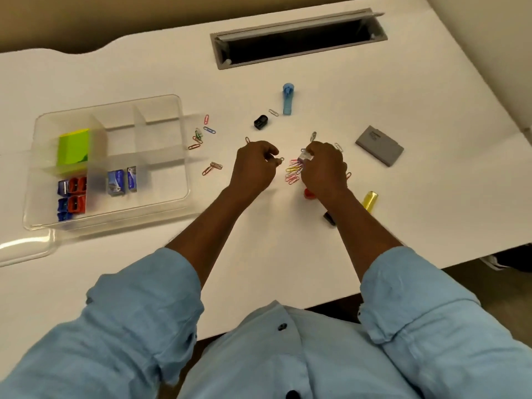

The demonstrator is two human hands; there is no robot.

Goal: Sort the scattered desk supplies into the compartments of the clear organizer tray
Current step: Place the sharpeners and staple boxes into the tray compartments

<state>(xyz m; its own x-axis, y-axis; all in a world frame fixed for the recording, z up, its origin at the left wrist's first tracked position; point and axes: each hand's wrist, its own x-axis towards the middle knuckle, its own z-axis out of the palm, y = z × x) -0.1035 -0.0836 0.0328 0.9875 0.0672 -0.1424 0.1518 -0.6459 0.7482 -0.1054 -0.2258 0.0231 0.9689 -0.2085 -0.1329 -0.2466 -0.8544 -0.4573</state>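
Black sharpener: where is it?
Head view: the black sharpener sits on the desk beyond the left hand, just left of the blue tube.

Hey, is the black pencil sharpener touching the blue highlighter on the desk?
Apart. The head view shows bare white desk and a silver paper clip between the black pencil sharpener and the blue highlighter.

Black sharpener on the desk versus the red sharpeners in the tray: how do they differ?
Colour: the black sharpener is dark, the red sharpeners bright. Place: the black sharpener lies loose on the desk, while the red sharpeners sit in the tray's near-left compartment. Company: the black sharpener is alone; the red sharpeners are packed beside blue ones. Both are small and blocky.
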